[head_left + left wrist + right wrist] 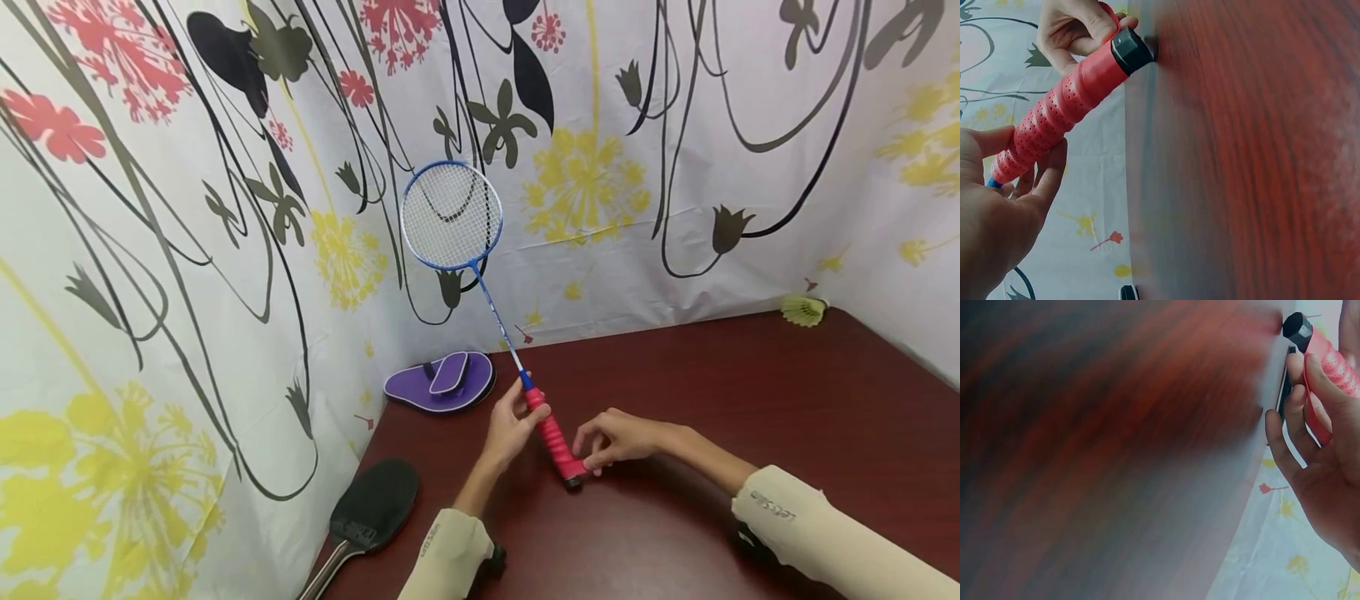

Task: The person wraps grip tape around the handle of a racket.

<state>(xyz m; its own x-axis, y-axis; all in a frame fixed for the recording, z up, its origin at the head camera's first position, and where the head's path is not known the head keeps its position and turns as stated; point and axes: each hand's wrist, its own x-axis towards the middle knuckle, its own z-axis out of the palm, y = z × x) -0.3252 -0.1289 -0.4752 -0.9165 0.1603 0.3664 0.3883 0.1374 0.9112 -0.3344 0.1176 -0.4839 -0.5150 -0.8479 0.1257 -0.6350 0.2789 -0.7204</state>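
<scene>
A badminton racket point(452, 215) with a blue frame leans up and away, its strung head in front of the patterned cloth. Red perforated grip tape point(1054, 115) wraps its handle in ridged turns down to a black butt cap point(1130, 51). My left hand point(512, 427) holds the upper part of the handle between thumb and fingers. At the butt end, my right hand point(621, 437) pinches the loose end of the tape between thumb and index finger. In the right wrist view a strip of tape point(1317, 422) hangs past those fingers.
A purple paddle case point(408, 385) lies at the table's back left. Nearer stands a black table tennis paddle point(378, 504), flat on the dark red table point(720, 400). A yellow-green shuttlecock point(804, 310) sits in the far right corner. Floral cloth point(585, 275) hangs behind and left.
</scene>
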